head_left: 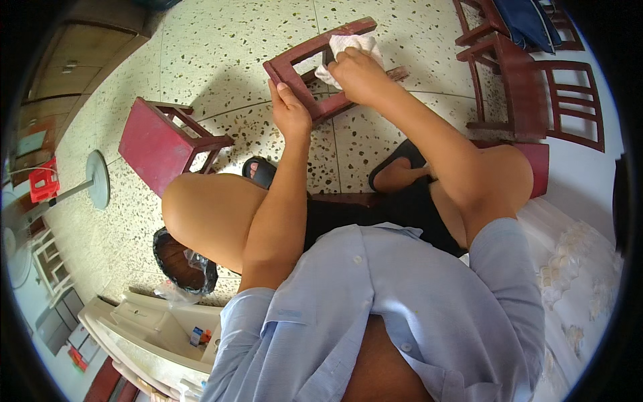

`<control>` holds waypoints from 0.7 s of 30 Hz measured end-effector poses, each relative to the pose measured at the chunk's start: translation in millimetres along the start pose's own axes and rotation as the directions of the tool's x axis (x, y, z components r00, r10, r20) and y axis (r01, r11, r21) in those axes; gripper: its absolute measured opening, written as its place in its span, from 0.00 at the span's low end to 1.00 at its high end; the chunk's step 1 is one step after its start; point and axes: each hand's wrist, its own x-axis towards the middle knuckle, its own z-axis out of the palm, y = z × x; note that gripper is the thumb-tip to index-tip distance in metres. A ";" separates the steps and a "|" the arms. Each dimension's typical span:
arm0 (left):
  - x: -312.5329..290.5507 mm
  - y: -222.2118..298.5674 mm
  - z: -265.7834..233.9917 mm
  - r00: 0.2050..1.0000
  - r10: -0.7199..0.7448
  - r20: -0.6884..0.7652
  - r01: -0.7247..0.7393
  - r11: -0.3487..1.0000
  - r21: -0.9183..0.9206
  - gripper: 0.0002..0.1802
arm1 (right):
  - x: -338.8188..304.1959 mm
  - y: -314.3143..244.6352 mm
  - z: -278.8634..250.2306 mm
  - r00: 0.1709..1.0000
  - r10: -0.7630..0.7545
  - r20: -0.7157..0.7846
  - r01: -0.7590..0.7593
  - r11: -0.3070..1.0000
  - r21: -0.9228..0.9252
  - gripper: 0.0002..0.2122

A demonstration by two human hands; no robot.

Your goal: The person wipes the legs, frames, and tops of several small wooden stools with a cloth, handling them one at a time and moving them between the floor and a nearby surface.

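A small dark-red wooden stool (292, 82) is tipped over in front of me, its legs pointing to the far right. My left hand (293, 112) grips the near edge of its seat, with the thumb on the side facing me and the other fingers partly hidden. In my right hand (355, 72) is a bunched white cloth (358, 44), pressed against the stool among its legs and crossbar. The fingers are curled round the cloth, and part of the crossbar is hidden behind it.
Another red stool (155, 146) stands left of my knee. Nearer me are a bin with a black liner (175, 258) and a pale cabinet (144, 318). A fan's round base (98, 179) is further left. Dark-red wooden chairs (519, 84) line the right side.
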 end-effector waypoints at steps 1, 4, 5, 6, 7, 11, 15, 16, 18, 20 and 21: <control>5.0 -1.3 3.1 0.999 0.031 -0.016 -0.031 0.999 0.008 0.33 | 5.1 -1.6 -1.9 0.999 -0.003 0.034 0.005 0.999 -0.053 0.12; -2.5 -7.4 -3.2 0.999 0.022 -0.033 -0.021 0.999 0.031 0.33 | 12.9 -13.7 2.2 0.973 0.002 0.232 0.003 1.000 -0.023 0.11; -9.0 -9.3 -7.6 0.999 0.005 -0.032 -0.004 0.999 0.031 0.33 | 15.4 -18.8 4.5 0.929 0.003 0.370 -0.020 0.999 0.041 0.10; -7.4 -4.9 -3.9 0.999 0.016 -0.030 -0.015 1.000 0.025 0.33 | 23.7 -18.2 6.3 0.938 -0.026 0.346 -0.009 0.995 0.098 0.11; -6.7 -0.9 -0.5 1.000 -0.010 -0.023 0.011 1.000 0.013 0.33 | 28.4 -17.6 8.7 0.941 -0.020 0.338 -0.011 0.996 0.091 0.11; -2.7 -0.2 2.2 0.997 0.029 -0.071 -0.027 0.999 0.031 0.33 | 45.4 -36.0 11.4 0.927 0.104 0.360 -0.226 0.921 0.316 0.15; -4.2 1.1 -1.7 0.996 0.041 -0.077 -0.036 0.997 0.066 0.33 | 59.5 -43.4 27.3 0.842 0.426 0.331 -0.539 0.684 0.491 0.14; -5.4 1.9 -2.8 0.996 0.041 -0.078 -0.035 0.997 0.069 0.33 | 65.2 -44.0 31.6 0.771 0.526 0.358 -0.621 0.499 0.605 0.14; -7.1 4.9 -2.4 0.998 0.031 -0.058 -0.026 0.996 0.084 0.32 | 80.4 -35.4 40.6 0.637 0.566 0.524 -0.650 0.028 0.759 0.11; -5.3 4.5 -5.0 0.998 0.024 -0.049 -0.020 0.995 0.093 0.32 | 94.0 -35.9 46.3 0.558 0.534 0.635 -0.500 -0.394 0.771 0.05; -5.7 8.9 3.1 1.000 0.018 -0.011 -0.017 0.996 0.086 0.32 | 97.1 -19.9 60.2 0.550 0.496 0.672 -0.387 -0.562 0.731 0.06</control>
